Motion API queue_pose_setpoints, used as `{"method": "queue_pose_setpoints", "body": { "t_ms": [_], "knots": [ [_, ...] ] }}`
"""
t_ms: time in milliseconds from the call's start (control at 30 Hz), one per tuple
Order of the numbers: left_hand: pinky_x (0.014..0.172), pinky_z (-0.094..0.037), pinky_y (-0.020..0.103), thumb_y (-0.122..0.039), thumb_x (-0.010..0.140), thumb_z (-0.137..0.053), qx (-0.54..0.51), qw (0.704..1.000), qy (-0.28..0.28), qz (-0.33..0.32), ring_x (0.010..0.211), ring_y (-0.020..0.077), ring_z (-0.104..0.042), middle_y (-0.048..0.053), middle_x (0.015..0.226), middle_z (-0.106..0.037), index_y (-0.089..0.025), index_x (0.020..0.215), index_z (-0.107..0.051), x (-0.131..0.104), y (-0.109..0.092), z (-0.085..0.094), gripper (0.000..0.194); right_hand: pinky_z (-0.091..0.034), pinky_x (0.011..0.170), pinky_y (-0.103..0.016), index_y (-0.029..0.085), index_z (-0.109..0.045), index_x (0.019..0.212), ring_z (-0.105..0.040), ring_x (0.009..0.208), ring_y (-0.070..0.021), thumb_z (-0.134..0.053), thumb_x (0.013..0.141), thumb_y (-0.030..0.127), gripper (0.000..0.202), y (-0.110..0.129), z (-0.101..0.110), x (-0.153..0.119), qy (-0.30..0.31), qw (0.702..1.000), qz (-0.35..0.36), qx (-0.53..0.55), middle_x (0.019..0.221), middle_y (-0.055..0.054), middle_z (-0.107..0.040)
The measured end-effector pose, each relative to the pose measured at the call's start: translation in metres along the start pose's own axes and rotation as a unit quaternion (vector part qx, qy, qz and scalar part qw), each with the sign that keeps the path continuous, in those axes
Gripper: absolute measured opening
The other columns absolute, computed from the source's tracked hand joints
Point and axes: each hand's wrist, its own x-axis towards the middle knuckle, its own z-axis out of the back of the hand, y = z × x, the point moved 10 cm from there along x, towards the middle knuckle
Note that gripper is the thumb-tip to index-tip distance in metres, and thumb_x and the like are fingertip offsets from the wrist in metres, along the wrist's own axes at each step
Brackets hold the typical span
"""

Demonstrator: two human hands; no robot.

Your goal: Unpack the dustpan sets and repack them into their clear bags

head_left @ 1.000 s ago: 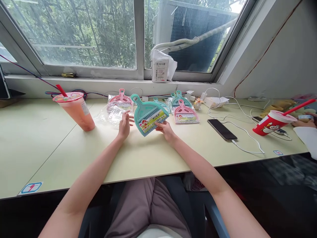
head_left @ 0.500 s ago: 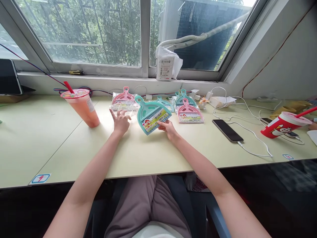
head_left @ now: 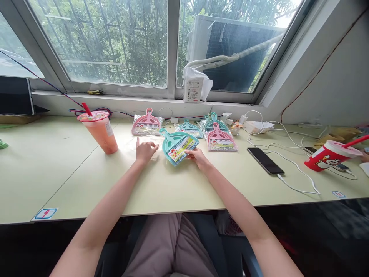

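My right hand is closed on the lower right edge of a teal mini dustpan-and-brush set, tilted above the table, its round handle pointing up and left. A yellow printed label lies across the brush bristles. To the left, my left hand has its fingers apart and bent to the right. Under and behind it lies a clear plastic bag, partly hidden by the hand. A wrapped pink dustpan set is just beyond that hand.
Wrapped teal and pink dustpan sets lie at the back. A tilted drink cup stands left; a phone with a white cable and a red cup are at right. The table's front edge is near my lap.
The plastic that stood up around my left hand's fingers now lies flat on the table. My left hand's fingers are less spread. The teal dustpan set stays in my right hand. The view has tilted upward.
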Motion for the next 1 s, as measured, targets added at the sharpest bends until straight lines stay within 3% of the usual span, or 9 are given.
{"method": "queue_pose_setpoints", "body": {
  "t_ms": [100, 233, 333, 433, 533, 700, 800, 1000],
  "knots": [
    [0.118, -0.007, 0.057, -0.032, 0.075, -0.060, -0.005, 1.000, -0.006, -0.005, 0.081, 0.0300, -0.065, 0.002, 0.067, -0.068, -0.030, 0.073, -0.072, 0.000, 0.001, 0.004, 0.012, -0.044, 0.043, -0.019, 0.015, -0.066, 0.079, -0.067, 0.058, -0.0133, -0.074, 0.068, 0.011, 0.015, -0.004, -0.001, 0.002, 0.014, 1.000, -0.023, -0.008, 0.078, -0.006, -0.075],
    [0.113, -0.016, 0.059, -0.035, 0.073, -0.061, 0.009, 1.000, 0.020, 0.005, 0.090, 0.0337, -0.063, 0.005, 0.076, -0.072, -0.030, 0.089, -0.073, 0.000, 0.007, -0.003, 0.021, -0.042, 0.041, -0.018, 0.014, -0.067, 0.079, -0.068, 0.057, -0.0135, -0.073, 0.067, 0.008, 0.015, -0.009, -0.004, 0.001, 0.029, 0.998, -0.050, -0.011, 0.076, -0.007, -0.075],
    [0.101, -0.027, 0.060, -0.037, 0.070, -0.066, 0.035, 0.999, 0.007, 0.032, 0.096, 0.0384, -0.059, 0.009, 0.074, -0.070, -0.027, 0.091, -0.073, 0.001, 0.013, 0.000, 0.025, -0.041, 0.041, -0.018, 0.012, -0.067, 0.078, -0.068, 0.055, -0.0132, -0.071, 0.068, 0.006, 0.012, -0.010, -0.004, 0.001, 0.032, 0.997, -0.065, -0.017, 0.073, -0.007, -0.075],
    [0.093, -0.033, 0.055, -0.029, 0.074, -0.062, 0.073, 0.997, 0.009, 0.039, 0.091, 0.0365, -0.060, 0.010, 0.073, -0.070, -0.025, 0.087, -0.074, 0.001, 0.013, 0.005, 0.018, -0.039, 0.040, -0.018, 0.012, -0.068, 0.079, -0.067, 0.053, -0.0132, -0.070, 0.068, 0.005, 0.012, -0.010, -0.003, 0.001, 0.039, 0.996, -0.077, -0.035, 0.071, -0.008, -0.074],
    [0.091, -0.035, 0.049, -0.024, 0.082, -0.054, 0.109, 0.993, -0.003, 0.045, 0.087, 0.0316, -0.061, 0.010, 0.086, -0.071, -0.023, 0.092, -0.073, 0.000, 0.007, 0.015, 0.022, -0.040, 0.042, -0.019, 0.012, -0.069, 0.081, -0.066, 0.052, -0.0130, -0.071, 0.067, 0.006, 0.015, -0.009, -0.003, 0.000, 0.051, 0.994, -0.082, -0.053, 0.071, -0.008, -0.075],
    [0.089, -0.036, 0.042, -0.023, 0.090, -0.049, 0.120, 0.989, -0.069, 0.051, 0.086, 0.0262, -0.063, 0.008, 0.097, -0.070, -0.021, 0.103, -0.072, -0.002, -0.006, 0.035, 0.026, -0.041, 0.043, -0.018, 0.013, -0.069, 0.082, -0.067, 0.055, -0.0135, -0.073, 0.064, 0.007, 0.019, -0.002, 0.003, -0.001, 0.032, 0.996, -0.061, -0.065, 0.073, -0.006, -0.075],
    [0.088, -0.037, 0.040, -0.022, 0.091, -0.051, 0.097, 0.993, -0.070, 0.010, 0.081, 0.0235, -0.063, 0.008, 0.095, -0.068, -0.020, 0.100, -0.073, -0.002, -0.017, 0.032, 0.024, -0.043, 0.044, -0.018, 0.014, -0.070, 0.081, -0.066, 0.055, -0.0125, -0.074, 0.065, 0.011, 0.017, 0.005, 0.001, -0.002, 0.036, 0.997, -0.028, -0.059, 0.073, -0.006, -0.075],
    [0.084, -0.042, 0.037, -0.025, 0.089, -0.057, -0.015, 0.995, -0.081, -0.054, 0.067, 0.0163, -0.058, 0.004, 0.087, -0.066, -0.023, 0.095, -0.076, -0.005, -0.044, 0.034, 0.020, -0.047, 0.047, -0.021, 0.014, -0.070, 0.080, -0.065, 0.056, -0.0135, -0.081, 0.058, 0.020, 0.026, 0.013, -0.024, -0.011, 0.107, 0.990, 0.015, -0.086, 0.077, -0.007, -0.075]
  ]
}}
